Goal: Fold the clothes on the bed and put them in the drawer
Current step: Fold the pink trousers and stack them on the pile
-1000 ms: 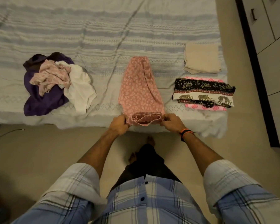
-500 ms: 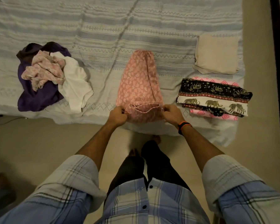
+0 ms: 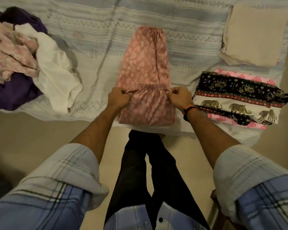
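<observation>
A pink patterned garment (image 3: pixel 144 67) lies lengthwise on the striped bedsheet (image 3: pixel 93 30) near the bed's front edge. Its near end is turned over onto itself, about a third of the way up. My left hand (image 3: pixel 117 98) pinches the left corner of that turned-over hem, and my right hand (image 3: pixel 179 97) pinches the right corner. At the left sits an unfolded heap: a purple garment (image 3: pixel 10 95), a pale pink floral one (image 3: pixel 8 52) and a white one (image 3: pixel 56 73).
Folded clothes lie at the right: a beige piece (image 3: pixel 254 34), and an elephant-print piece (image 3: pixel 238 98) on top of a bright pink one (image 3: pixel 249 77). The tan floor (image 3: pixel 32 138) runs along the bed's front edge, where my dark trouser legs (image 3: pixel 150 171) stand.
Both hands have carried the garment's near hem up and away from me, laying it over the middle of the garment. The camera has moved closer to the bed.
</observation>
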Tool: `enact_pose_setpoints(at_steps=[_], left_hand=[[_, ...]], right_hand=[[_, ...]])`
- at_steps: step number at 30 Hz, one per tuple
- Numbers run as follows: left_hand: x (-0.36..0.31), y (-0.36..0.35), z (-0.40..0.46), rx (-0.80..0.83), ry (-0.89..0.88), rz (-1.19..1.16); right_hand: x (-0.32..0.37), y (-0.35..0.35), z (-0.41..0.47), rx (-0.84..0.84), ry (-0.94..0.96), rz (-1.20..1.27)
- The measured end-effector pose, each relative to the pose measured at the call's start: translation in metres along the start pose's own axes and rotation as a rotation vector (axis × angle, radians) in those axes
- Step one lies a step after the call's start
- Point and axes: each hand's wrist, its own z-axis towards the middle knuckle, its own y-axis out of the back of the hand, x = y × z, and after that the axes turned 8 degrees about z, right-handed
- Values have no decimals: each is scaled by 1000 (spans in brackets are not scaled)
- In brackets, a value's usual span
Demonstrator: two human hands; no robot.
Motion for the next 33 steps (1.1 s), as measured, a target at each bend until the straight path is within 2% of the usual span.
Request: enact_pose_setpoints(at_steps=[6, 9, 11, 13, 15, 17, 19, 20, 23, 25, 27, 33], left_hand=[[-5, 1, 42, -60, -47, -51], [-7, -4, 48, -80, -97, -1], [-4, -10, 39, -147, -207, 140], [2, -21, 25, -245, -386, 190], [5, -31, 11, -234, -460, 182], [13, -44, 6, -133, -551, 293], [29, -58, 10, 17, -652, 588], [35, -60, 12, 95, -619, 695], [51, -58, 28, 249, -523, 836], [53, -55, 33, 299, -551, 871], [53, -51, 31, 317, -574, 868], [59, -51, 15, 224, -641, 914]], right_hand=[[7, -20, 39, -104, -19, 160], [12, -24, 41, -152, 11, 25], [12, -30, 29, -212, 104, -121], [8, -41, 11, -247, 337, -188], [-4, -54, -3, -177, 560, -321], [-20, -67, -10, -2, 629, -493], [-39, -76, -10, 142, 564, -619], [-48, -78, -7, 184, 510, -644], [-68, -76, 7, 291, 423, -714], [-68, -73, 10, 330, 411, -732], [-63, -70, 5, 332, 418, -751], [-58, -73, -2, 335, 442, -967]])
